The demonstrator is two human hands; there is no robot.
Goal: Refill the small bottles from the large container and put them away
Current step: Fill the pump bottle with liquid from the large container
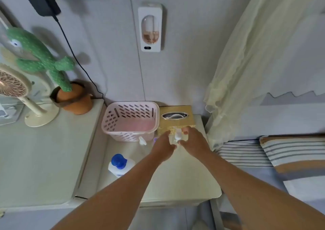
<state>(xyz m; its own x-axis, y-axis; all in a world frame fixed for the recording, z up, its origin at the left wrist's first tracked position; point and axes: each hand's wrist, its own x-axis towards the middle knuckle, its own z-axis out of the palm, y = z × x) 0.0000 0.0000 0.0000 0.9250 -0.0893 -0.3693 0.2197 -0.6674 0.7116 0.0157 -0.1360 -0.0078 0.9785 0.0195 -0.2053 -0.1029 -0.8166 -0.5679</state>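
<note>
Both hands are on one small bottle (178, 136) with a clear body and white pump top. It sits just in front of the tissue box (175, 112), near the far right corner of the surface (175, 180). The left hand (164, 146) has its fingers curled round the bottle from the left. The right hand (193, 141) closes on it from the right, thumb and fingers around the pump head.

Blur and glare wash out the bottle body between the fingers. Fill level is unreadable, and it's unclear whether the base touches the surface or whether the pump is seated.

A second small bottle (142, 140) stands just in front of the pink basket (130, 106). Only its white pump reads clearly; the body fades into the surface. A purple item (155, 139) lies between that bottle and the left hand, mostly hidden by the hand, so it can't be identified.

The large container (119, 165), white with a blue cap on, sits near the left edge of the surface, well apart from the hands. Its label is illegible, and its right edge meets the left forearm in view.

The basket is at the far left corner, side by side with the tissue box.

On the adjacent cabinet to the left stand a plush cactus (44, 57) in a pot and a fan (14, 87), which the frame edge cuts off. A dispenser (150, 29) hangs on the wall. A curtain (246, 62) and a striped pillow (295, 152) on the bed are at right, the pillow cropped.
</note>
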